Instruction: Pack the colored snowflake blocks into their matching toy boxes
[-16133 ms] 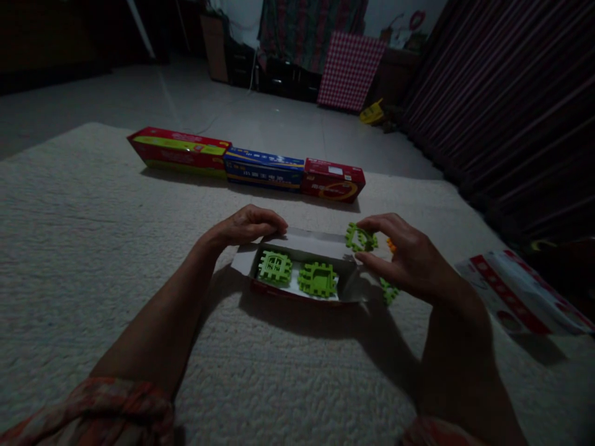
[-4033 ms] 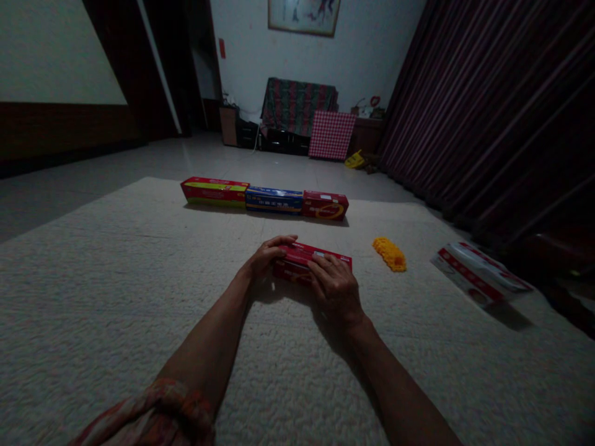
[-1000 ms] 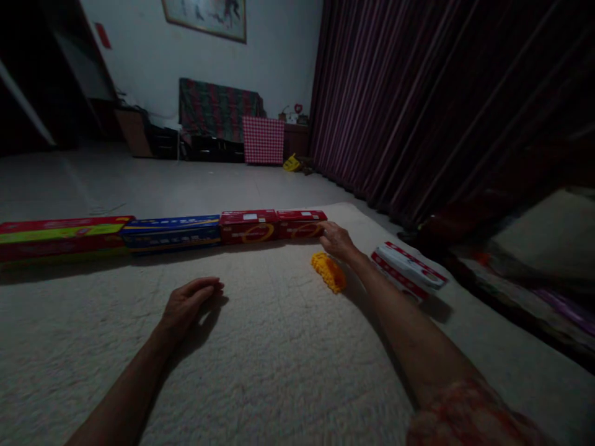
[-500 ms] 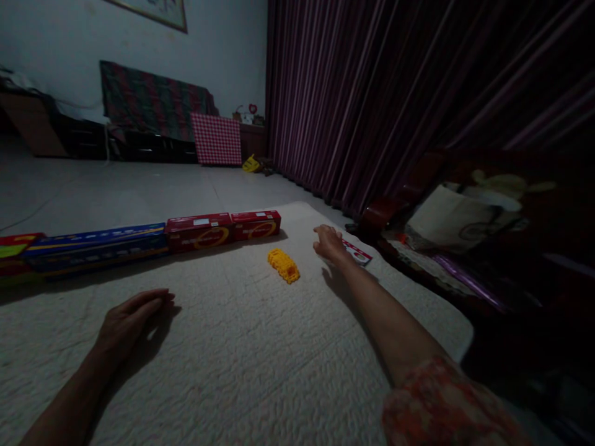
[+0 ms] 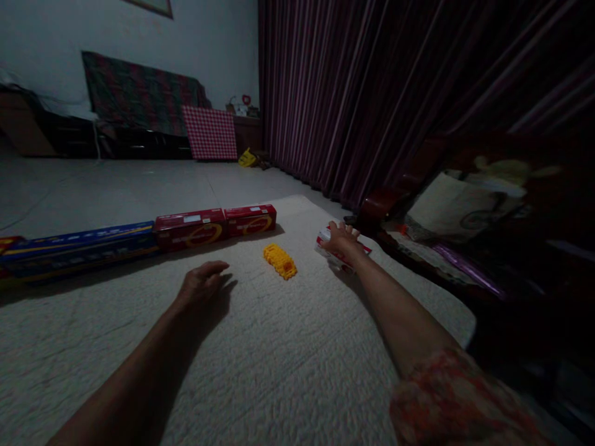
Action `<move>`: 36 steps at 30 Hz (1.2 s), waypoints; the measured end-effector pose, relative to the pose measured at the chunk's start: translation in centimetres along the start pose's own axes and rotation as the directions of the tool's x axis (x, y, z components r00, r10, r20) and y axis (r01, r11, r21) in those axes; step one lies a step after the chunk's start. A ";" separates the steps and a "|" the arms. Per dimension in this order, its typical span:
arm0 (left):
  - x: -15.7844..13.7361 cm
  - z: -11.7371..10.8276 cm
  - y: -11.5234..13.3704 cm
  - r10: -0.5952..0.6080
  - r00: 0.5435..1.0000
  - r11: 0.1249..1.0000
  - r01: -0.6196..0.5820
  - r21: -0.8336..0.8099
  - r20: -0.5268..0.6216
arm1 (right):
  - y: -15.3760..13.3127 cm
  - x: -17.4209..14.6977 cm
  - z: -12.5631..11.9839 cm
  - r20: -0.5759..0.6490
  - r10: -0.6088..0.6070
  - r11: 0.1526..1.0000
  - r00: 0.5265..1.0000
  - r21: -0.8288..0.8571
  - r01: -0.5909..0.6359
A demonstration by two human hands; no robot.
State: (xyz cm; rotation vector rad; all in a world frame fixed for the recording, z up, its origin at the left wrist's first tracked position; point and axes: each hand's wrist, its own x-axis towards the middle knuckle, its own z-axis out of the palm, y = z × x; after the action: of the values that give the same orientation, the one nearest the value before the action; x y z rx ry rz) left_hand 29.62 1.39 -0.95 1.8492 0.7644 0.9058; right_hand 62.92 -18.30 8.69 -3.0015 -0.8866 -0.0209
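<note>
My right hand [image 5: 343,240] grips a flat red and white box [image 5: 324,236] from above, its fingers spread over the far side; the hand covers much of the box. The box looks tilted, with its left end raised off the quilted cover. My left hand [image 5: 203,282] is over the pale cover, empty, with the index finger stretched out and the others loosely bent. Between the two hands lies a yellow knobbly plastic piece [image 5: 280,261], touched by neither.
Two red boxes [image 5: 190,231] and a long blue box [image 5: 83,249] stand end to end along the far left of the quilted cover [image 5: 260,359]. On the right is a dark wooden seat with a cream bag [image 5: 441,207]. A purple curtain [image 5: 316,93] hangs behind.
My right hand has closed on the red and white box and lifted its left end. My left hand has moved right and forward, nearer the yellow piece. The view has shifted slightly.
</note>
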 end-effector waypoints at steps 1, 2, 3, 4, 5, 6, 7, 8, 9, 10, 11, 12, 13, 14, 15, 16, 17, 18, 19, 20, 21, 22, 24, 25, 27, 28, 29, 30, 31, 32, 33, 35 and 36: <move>0.6 1.7 1.0 0.028 0.998 1.000 -0.029 0.005 0.063 | 0.3 0.2 0.0 0.019 0.011 1.000 1.000 0.003 -0.011; 1.2 3.5 2.1 0.059 0.990 0.998 -0.061 0.013 0.131 | 0.7 0.5 0.0 0.038 0.020 1.000 0.999 0.007 -0.021; 1.7 5.3 3.1 0.085 0.982 0.996 -0.087 0.004 0.166 | 1.0 0.6 0.0 0.055 0.026 1.000 0.998 0.014 -0.027; 2.2 7.0 4.2 0.099 0.975 0.995 -0.095 -0.026 0.199 | 1.3 0.7 -0.1 0.066 0.029 0.999 0.997 0.021 -0.031; 2.6 8.7 5.2 0.093 0.968 0.995 -0.079 -0.068 0.234 | 1.5 0.7 -0.3 0.067 0.027 0.999 0.997 0.030 -0.029; 3.0 10.3 6.1 0.082 0.959 0.992 -0.051 -0.118 0.272 | 1.7 0.5 -0.5 0.059 0.018 0.999 0.998 0.041 -0.021; 3.3 11.7 7.1 0.081 0.952 0.990 -0.042 -0.137 0.294 | 1.7 0.1 -0.8 0.044 0.003 0.999 0.999 0.051 -0.005; 3.5 12.9 8.0 0.079 0.949 0.989 -0.035 -0.147 0.305 | 1.7 -0.5 -1.2 0.022 -0.019 0.998 1.000 0.060 0.018; 3.7 13.7 9.0 0.077 0.948 0.987 -0.029 -0.158 0.310 | 1.5 -1.3 -1.6 -0.009 -0.054 0.996 0.999 0.072 0.054; 3.7 14.2 9.9 0.076 0.947 0.985 -0.022 -0.172 0.311 | 1.3 -2.2 -2.0 -0.049 -0.105 0.990 0.993 0.087 0.109; 3.7 14.3 10.7 0.072 0.949 0.983 -0.015 -0.185 0.306 | 0.8 -3.4 -2.4 -0.091 -0.173 0.978 0.981 0.105 0.182; 3.5 13.9 11.5 0.064 0.953 0.977 0.000 -0.211 0.297 | 0.3 -4.6 -2.6 -0.130 -0.254 0.955 0.958 0.126 0.270; 3.1 13.1 12.1 0.050 0.953 0.966 0.030 -0.256 0.299 | -0.4 -6.0 -2.8 -0.166 -0.345 0.918 0.924 0.146 0.369; 2.6 11.9 12.6 0.038 0.948 0.954 0.060 -0.293 0.317 | -1.2 -7.5 -2.9 -0.198 -0.437 0.867 0.877 0.168 0.470; 1.8 10.4 12.8 0.036 0.936 0.943 0.085 -0.322 0.352 | -2.2 -8.9 -2.9 -0.223 -0.522 0.805 0.823 0.189 0.562; 0.9 8.7 12.9 0.037 0.917 0.933 0.110 -0.342 0.396 | -3.3 -10.4 -2.9 -0.245 -0.592 0.742 0.768 0.208 0.638; -0.2 6.7 12.8 0.039 0.895 0.927 0.133 -0.350 0.445 | -4.4 -11.9 -2.8 -0.271 -0.649 0.677 0.711 0.223 0.702; -1.4 4.7 12.5 0.040 0.886 0.920 0.147 -0.363 0.461 | -5.7 -13.4 -2.8 -0.297 -0.693 0.614 0.657 0.234 0.754; -2.7 2.7 12.2 0.038 0.882 0.913 0.160 -0.374 0.469 | -7.0 -14.8 -2.8 -0.321 -0.726 0.557 0.608 0.243 0.794; -4.1 0.7 11.8 0.032 0.890 0.906 0.166 -0.390 0.455 | -8.3 -16.3 -2.8 -0.341 -0.755 0.501 0.560 0.251 0.828; -5.5 -1.3 11.4 0.019 0.906 0.898 0.170 -0.405 0.423 | -9.6 -17.6 -2.9 -0.352 -0.782 0.446 0.514 0.258 0.857; -7.0 -3.2 11.0 -0.004 0.925 0.893 0.175 -0.415 0.380 | -10.7 -18.8 -3.0 -0.354 -0.809 0.393 0.470 0.270 0.879; -9.7 -6.5 10.5 -0.076 0.953 0.882 0.201 -0.426 0.293 | -12.5 -20.8 -3.2 -0.326 -0.850 0.314 0.413 0.316 0.895; -11.0 -8.0 10.3 -0.117 0.961 0.879 0.218 -0.424 0.252 | -13.0 -21.6 -3.3 -0.296 -0.867 0.293 0.401 0.348 0.891; -13.2 -10.4 10.0 -0.192 0.964 0.877 0.252 -0.409 0.183 | -13.7 -22.6 -3.1 -0.230 -0.890 0.277 0.395 0.415 0.867; -14.2 -11.4 9.8 -0.223 0.962 0.878 0.267 -0.396 0.155 | -13.8 -22.9 -2.8 -0.204 -0.895 0.276 0.396 0.442 0.853; -15.0 -12.2 9.7 -0.249 0.959 0.879 0.281 -0.386 0.131 | -13.8 -23.1 -2.4 -0.186 -0.900 0.273 0.394 0.464 0.843; -15.8 -12.8 9.4 -0.274 0.955 0.877 0.296 -0.378 0.111 | -13.8 -23.4 -2.0 -0.173 -0.906 0.264 0.385 0.481 0.836; -16.4 -13.4 9.2 -0.298 0.950 0.873 0.311 -0.375 0.094 | -13.8 -23.6 -1.5 -0.164 -0.913 0.251 0.373 0.494 0.832; -17.0 -13.7 8.9 -0.318 0.945 0.869 0.324 -0.374 0.080 | -13.9 -23.9 -1.0 -0.158 -0.920 0.237 0.359 0.506 0.830; -17.6 -14.0 8.6 -0.332 0.941 0.867 0.332 -0.373 0.065 | -14.0 -24.2 -0.6 -0.158 -0.926 0.219 0.343 0.515 0.829; -18.5 -14.3 8.0 -0.336 0.940 0.871 0.331 -0.362 0.049 | -14.4 -24.9 0.2 -0.173 -0.933 0.186 0.317 0.521 0.833; -19.0 -14.4 7.7 -0.320 0.946 0.881 0.318 -0.351 0.054 | -14.6 -25.3 0.5 -0.185 -0.933 0.174 0.307 0.515 0.839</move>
State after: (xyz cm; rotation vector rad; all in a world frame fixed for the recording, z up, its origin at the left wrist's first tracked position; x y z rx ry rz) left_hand 8.39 -10.20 5.49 1.3543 0.8197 0.7748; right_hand 33.76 -19.78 7.90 -1.5467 -2.1276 0.4159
